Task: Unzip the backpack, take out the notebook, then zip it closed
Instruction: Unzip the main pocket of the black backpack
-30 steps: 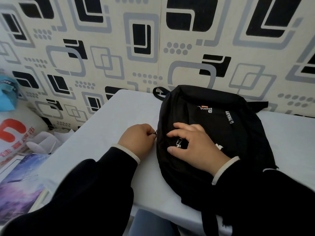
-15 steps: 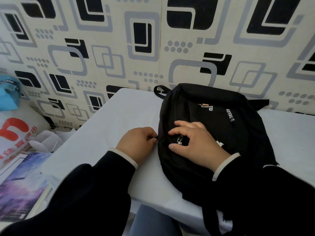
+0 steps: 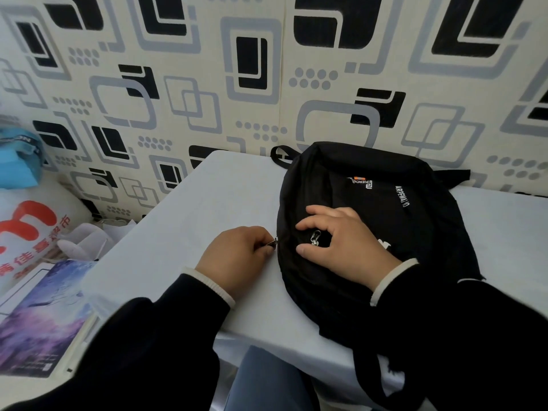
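Black backpack (image 3: 385, 232) lies flat on the white desk (image 3: 192, 232), against the wall. Left hand (image 3: 237, 259) pinches a zipper pull (image 3: 275, 240) at the bag's left edge. Right hand (image 3: 347, 247) rests spread on the front panel, fingers relaxed.

Soft, even, cool light with no hard shadows or glare — black backpack (image 3: 370, 221) fabric crushes to near-featureless dark, near sleeves (image 3: 142, 351) are blurred, and wide-angle distortion bows the wall pattern (image 3: 178, 84) toward the edges.
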`<action>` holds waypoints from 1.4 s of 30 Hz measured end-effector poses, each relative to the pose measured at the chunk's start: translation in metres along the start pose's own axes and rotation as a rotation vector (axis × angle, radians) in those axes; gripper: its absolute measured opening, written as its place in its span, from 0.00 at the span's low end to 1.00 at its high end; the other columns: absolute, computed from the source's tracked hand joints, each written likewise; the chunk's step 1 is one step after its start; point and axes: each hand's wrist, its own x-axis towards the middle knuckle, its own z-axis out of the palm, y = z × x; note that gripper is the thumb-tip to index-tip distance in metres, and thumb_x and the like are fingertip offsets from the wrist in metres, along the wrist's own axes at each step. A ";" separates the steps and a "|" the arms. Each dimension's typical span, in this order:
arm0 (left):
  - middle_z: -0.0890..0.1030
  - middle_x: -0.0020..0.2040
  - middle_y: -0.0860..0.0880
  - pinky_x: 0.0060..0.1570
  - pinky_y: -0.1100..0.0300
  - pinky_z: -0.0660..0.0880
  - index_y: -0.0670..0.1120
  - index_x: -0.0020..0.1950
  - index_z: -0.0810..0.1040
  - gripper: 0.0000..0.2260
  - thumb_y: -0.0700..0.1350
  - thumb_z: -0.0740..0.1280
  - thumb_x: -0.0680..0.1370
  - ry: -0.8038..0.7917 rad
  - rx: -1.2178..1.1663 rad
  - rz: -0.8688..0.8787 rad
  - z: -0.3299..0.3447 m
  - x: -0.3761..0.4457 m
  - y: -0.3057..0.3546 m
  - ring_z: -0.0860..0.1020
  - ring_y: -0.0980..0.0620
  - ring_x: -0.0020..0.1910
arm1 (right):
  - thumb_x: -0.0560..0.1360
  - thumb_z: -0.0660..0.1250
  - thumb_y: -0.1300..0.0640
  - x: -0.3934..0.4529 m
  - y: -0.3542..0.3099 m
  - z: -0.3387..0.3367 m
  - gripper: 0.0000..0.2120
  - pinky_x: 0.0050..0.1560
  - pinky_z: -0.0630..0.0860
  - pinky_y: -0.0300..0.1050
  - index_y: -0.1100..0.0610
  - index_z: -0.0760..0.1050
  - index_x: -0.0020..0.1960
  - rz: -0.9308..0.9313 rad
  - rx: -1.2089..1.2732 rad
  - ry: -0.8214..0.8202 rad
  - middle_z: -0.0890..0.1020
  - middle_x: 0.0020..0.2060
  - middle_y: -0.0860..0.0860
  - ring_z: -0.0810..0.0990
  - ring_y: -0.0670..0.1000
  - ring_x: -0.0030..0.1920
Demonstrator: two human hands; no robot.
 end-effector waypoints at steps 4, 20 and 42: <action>0.82 0.42 0.47 0.40 0.61 0.66 0.46 0.46 0.79 0.06 0.43 0.62 0.74 0.000 -0.018 0.008 -0.001 -0.005 0.000 0.76 0.49 0.44 | 0.64 0.67 0.42 0.000 0.000 0.000 0.18 0.69 0.57 0.49 0.39 0.75 0.53 0.002 0.000 -0.002 0.68 0.67 0.39 0.59 0.48 0.67; 0.81 0.41 0.48 0.42 0.59 0.69 0.48 0.44 0.79 0.05 0.44 0.63 0.74 -0.037 -0.015 0.018 -0.002 -0.022 0.001 0.75 0.51 0.41 | 0.65 0.67 0.40 -0.008 -0.006 -0.015 0.27 0.69 0.49 0.53 0.36 0.65 0.63 -0.037 -0.160 -0.278 0.55 0.74 0.44 0.49 0.52 0.73; 0.80 0.39 0.51 0.42 0.60 0.70 0.50 0.45 0.79 0.06 0.46 0.63 0.74 -0.034 0.007 0.026 -0.001 -0.053 0.016 0.75 0.53 0.41 | 0.67 0.67 0.54 -0.041 -0.026 -0.018 0.21 0.71 0.53 0.50 0.41 0.72 0.58 -0.148 0.022 -0.209 0.63 0.71 0.46 0.51 0.47 0.71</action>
